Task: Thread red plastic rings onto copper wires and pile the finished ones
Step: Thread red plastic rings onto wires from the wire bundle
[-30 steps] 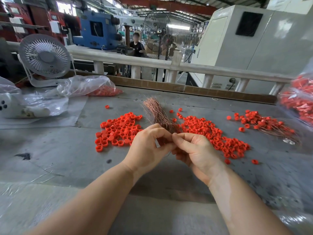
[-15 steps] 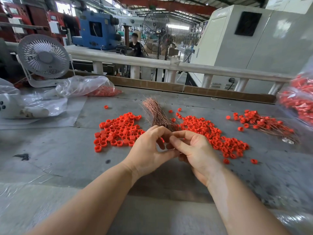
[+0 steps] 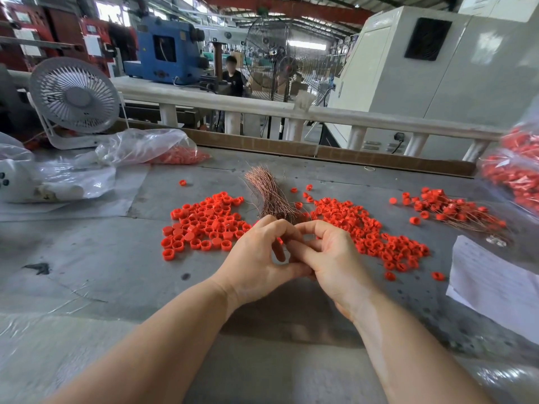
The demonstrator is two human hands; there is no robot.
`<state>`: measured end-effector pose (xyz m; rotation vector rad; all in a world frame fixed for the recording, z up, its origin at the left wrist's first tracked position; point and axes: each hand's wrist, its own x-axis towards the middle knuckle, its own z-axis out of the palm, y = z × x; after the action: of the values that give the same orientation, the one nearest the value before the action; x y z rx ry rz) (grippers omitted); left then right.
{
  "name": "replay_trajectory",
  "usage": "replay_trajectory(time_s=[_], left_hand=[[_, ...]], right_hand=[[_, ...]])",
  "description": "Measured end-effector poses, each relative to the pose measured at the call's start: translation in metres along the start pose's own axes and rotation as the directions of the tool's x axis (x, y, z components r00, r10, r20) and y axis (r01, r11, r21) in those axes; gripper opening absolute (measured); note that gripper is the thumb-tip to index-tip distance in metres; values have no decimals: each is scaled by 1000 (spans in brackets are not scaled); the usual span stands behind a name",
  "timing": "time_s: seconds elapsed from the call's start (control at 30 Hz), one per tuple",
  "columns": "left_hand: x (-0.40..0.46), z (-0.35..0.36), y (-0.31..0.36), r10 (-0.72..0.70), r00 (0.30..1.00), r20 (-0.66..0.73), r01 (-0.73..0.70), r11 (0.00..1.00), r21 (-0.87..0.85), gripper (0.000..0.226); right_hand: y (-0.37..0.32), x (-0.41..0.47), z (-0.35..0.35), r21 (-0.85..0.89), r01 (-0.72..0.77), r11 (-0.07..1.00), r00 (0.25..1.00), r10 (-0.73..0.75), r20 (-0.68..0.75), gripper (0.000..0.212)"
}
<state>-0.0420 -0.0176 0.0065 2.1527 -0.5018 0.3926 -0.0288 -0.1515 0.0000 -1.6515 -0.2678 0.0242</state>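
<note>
Fingers: we curl both sets together; whether they pinch ring or wire, we cannot tell.
Done: small finished pile, bench at two o'clock.
Left: wire bundle at twelve, loose rings at ten and one.

Centre: wire bundle on the table, between two ring heaps
Left: ring heap
Right: ring heap
Far right: finished pile
Front: both hands, touching
Back left: fan
</note>
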Motion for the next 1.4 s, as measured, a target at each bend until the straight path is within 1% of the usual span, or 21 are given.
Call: replay_trajectory(time_s=[0.1, 0.23, 0.37, 0.5, 0.6, 0.67, 0.8, 0.9, 1.0, 1.07, 1.17, 1.23, 1.33, 1.4], left_hand=[[-1, 0, 2, 7, 1000, 22, -8, 1000, 24, 33], [0, -1, 2, -12, 1000, 12, 12, 1000, -25, 34], [0, -4, 2, -28, 999, 18, 28, 998, -49, 31], [1, -5, 4, -52, 998, 30, 55, 992, -114, 24], [2, -4, 4, -76, 997, -9, 73, 983, -167, 24], [2, -4, 3, -90, 995, -47, 79, 976, -201, 26], [4, -4, -1, -144, 985, -95, 110, 947, -302, 23], [4, -5, -3, -153, 979, -134, 98, 932, -349, 25], [4, -4, -3, -139, 978, -157, 79, 938, -336, 29], [4, -4, -2, -133, 980, -150, 78, 943, -324, 30], [3, -4, -1, -142, 985, -96, 97, 924, -369, 31], [3, -5, 1, -155, 985, -70, 112, 900, -422, 31], [3, -6, 2, -208, 978, -19, 166, 828, -535, 34], [3, -5, 1, -222, 975, -5, 186, 826, -532, 30]], right_hand=[[2, 1, 1, -85, 22, 996, 999, -24, -29, 16], [-1, 0, -1, -23, 29, 999, 999, -30, -44, 12], [-3, 1, -3, -34, -2, 999, 999, 1, -38, 16], [-5, 0, -2, -25, -27, 999, 999, 27, -17, 17], [-8, -1, -3, 36, -43, 998, 999, 43, -8, 27], [-11, -1, -4, 90, -66, 994, 998, 66, -4, 21], [-15, -1, -5, 194, -114, 974, 993, 114, 9, 23], [-16, -2, -6, 213, -132, 968, 991, 129, 30, 23], [-15, -1, -7, 207, -128, 970, 992, 121, 48, 18], [-14, -1, -7, 177, -115, 977, 993, 109, 43, 16], [-12, 0, -7, 150, -90, 985, 996, 90, 7, 16], [-12, 0, -7, 143, -74, 987, 997, 77, -13, 17], [-12, 1, -8, 139, -60, 989, 998, 61, -5, 18], [-11, 1, -8, 148, -51, 988, 999, 52, -2, 19]])
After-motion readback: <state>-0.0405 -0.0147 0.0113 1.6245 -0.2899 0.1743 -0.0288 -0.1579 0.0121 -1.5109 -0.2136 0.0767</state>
